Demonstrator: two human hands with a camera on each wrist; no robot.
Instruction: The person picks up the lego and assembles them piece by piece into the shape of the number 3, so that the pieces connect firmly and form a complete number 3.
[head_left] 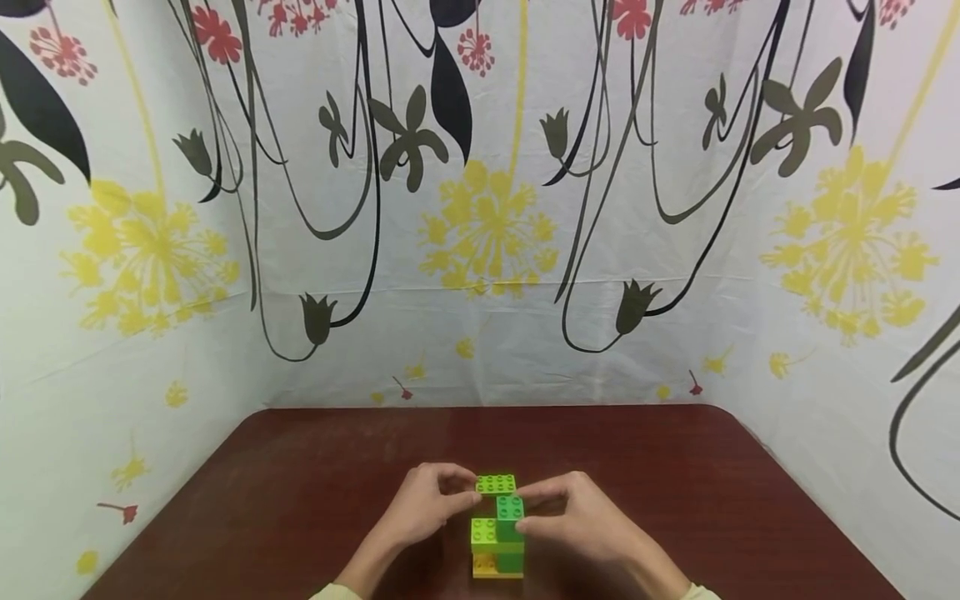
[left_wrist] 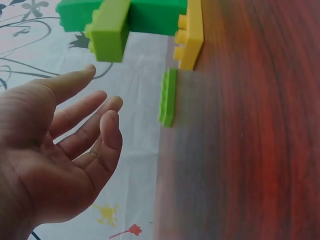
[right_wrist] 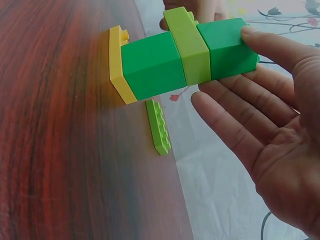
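A small stack of toy building bricks stands in front of me. From the bottom it has a yellow plate [head_left: 485, 573], a green brick [right_wrist: 154, 65], a lime brick [head_left: 483, 535] lying across that one, and another green brick [head_left: 510, 507] on top. With thumb and fingers on opposite sides, my right hand [head_left: 585, 518] pinches the top green brick. My left hand [head_left: 426, 504] is beside the stack with relaxed fingers and nothing in them, its fingertips apart from the bricks in the left wrist view. Behind the stack, a thin lime plate [head_left: 496, 484] lies studs up on the table.
The dark red-brown wooden table [head_left: 337, 467] reaches back to a white cloth [head_left: 480, 358] printed with flowers and vines. The cloth also hangs along the table's left and right sides.
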